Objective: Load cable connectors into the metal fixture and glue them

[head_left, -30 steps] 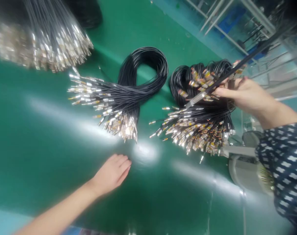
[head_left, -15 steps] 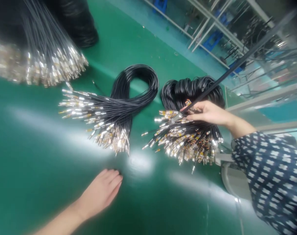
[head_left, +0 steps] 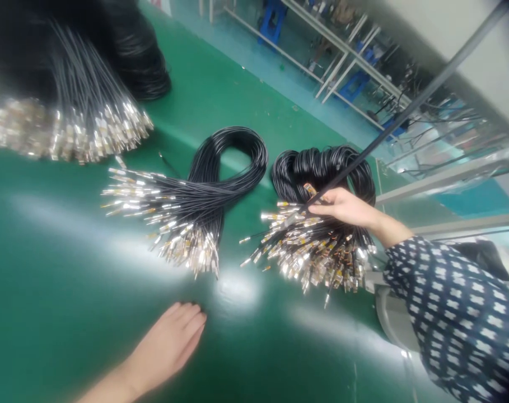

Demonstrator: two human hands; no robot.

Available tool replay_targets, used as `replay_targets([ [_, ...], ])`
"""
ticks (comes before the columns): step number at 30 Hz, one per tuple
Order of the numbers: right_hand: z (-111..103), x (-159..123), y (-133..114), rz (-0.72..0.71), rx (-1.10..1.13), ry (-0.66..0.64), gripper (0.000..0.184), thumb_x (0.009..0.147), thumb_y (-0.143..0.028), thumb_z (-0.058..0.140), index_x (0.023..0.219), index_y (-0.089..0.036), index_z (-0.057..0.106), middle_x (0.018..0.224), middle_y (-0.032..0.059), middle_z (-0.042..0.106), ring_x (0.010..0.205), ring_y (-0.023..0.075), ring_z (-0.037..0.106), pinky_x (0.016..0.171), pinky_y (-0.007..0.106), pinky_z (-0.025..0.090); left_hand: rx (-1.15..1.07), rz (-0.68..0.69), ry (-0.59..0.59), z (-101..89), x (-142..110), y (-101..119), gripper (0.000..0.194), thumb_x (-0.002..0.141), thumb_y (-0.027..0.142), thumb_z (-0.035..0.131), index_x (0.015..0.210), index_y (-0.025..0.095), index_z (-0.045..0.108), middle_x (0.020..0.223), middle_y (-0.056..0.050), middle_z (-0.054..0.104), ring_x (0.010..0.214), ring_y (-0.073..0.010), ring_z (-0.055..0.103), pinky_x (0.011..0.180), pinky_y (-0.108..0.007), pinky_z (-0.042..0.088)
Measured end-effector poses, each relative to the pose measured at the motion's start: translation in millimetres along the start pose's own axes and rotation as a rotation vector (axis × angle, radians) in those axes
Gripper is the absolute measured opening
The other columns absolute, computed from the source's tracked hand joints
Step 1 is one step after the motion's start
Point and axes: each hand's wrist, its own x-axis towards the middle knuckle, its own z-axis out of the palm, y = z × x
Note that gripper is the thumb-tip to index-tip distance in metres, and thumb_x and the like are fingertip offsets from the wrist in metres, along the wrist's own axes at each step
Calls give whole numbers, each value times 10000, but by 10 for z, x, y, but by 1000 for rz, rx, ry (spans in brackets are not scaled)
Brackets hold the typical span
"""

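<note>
My right hand (head_left: 336, 206) is closed with its fingertips pinched at a black cable (head_left: 374, 145), near the cable's silver end (head_left: 291, 219). The cable runs up and out at the top right. Under this hand lies a bundle of black cables with metal connector ends (head_left: 317, 257), its coiled part (head_left: 317, 168) behind. My left hand (head_left: 166, 341) hovers or rests over the green floor at lower centre, back up, fingers side by side and slightly bent, with nothing seen in it. A looped cable bundle (head_left: 237, 187) lies beyond it, apart from it.
At upper left stands a larger mass of black cables with metal ends (head_left: 103, 129). A pale metal frame (head_left: 443, 179) and a rounded grey part (head_left: 397, 319) are at the right. Farther back are racks (head_left: 338, 36) and blue stools (head_left: 273, 19).
The view has tilted slightly, so the bundles and my left hand sit a little lower. My right hand has shifted slightly left and down in the picture, its grip at the cable unchanged.
</note>
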Motion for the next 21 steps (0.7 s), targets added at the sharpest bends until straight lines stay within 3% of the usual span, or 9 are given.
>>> replay_targets([
  [6,23,-50,7,-49,-23,-12,534,727,-645,730,905,-143,749,880,53,731,833,237,660,847,407,511,14,26,28,-2,11,-19,309,1011,143,354,964,182,657,932,-44,736,839,-188,683,912,-360,429],
  [11,54,-85,39,-99,-109,-9,453,733,-523,763,1001,-158,748,926,51,736,818,236,664,809,405,527,3,16,16,1,14,-15,291,996,146,377,953,184,663,932,-45,733,833,-194,685,887,-364,445],
  [21,199,-136,73,-241,-348,86,255,804,-257,746,1057,-225,753,1129,32,735,1053,255,682,1028,440,493,25,80,-31,-84,113,-18,272,998,135,384,935,162,647,890,-57,722,804,-196,670,836,-347,450],
])
